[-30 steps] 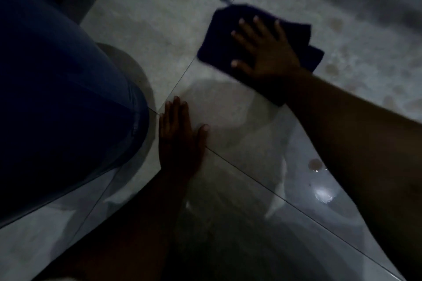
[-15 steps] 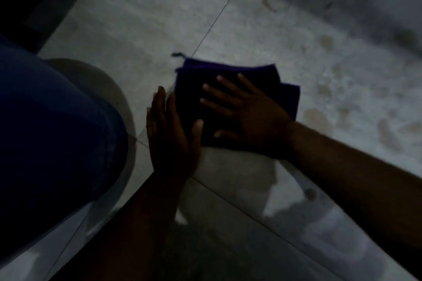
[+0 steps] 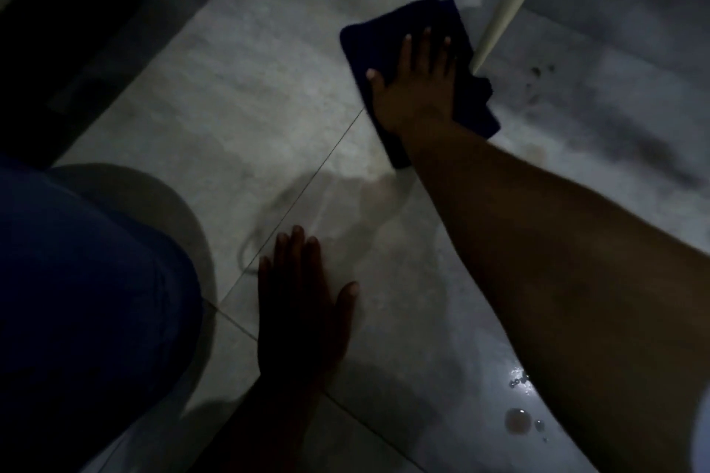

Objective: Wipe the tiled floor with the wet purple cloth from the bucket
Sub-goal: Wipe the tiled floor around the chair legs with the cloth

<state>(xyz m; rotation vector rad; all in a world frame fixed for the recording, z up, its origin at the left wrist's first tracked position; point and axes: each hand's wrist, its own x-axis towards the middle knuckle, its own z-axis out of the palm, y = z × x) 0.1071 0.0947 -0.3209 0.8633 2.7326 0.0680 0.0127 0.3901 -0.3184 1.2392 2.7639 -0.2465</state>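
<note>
Glossy floor tiles (image 3: 246,119), folded cloth (image 3: 369,46)

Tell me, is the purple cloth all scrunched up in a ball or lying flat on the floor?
Flat. The dark purple cloth lies spread on the grey tiled floor, pressed under the right hand.

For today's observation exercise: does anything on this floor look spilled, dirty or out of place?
Yes. Water drops lie on the tile beside the right forearm. Dark specks and smudges mark the floor right of the white leg. The cloth lies flat under the right hand.
</note>
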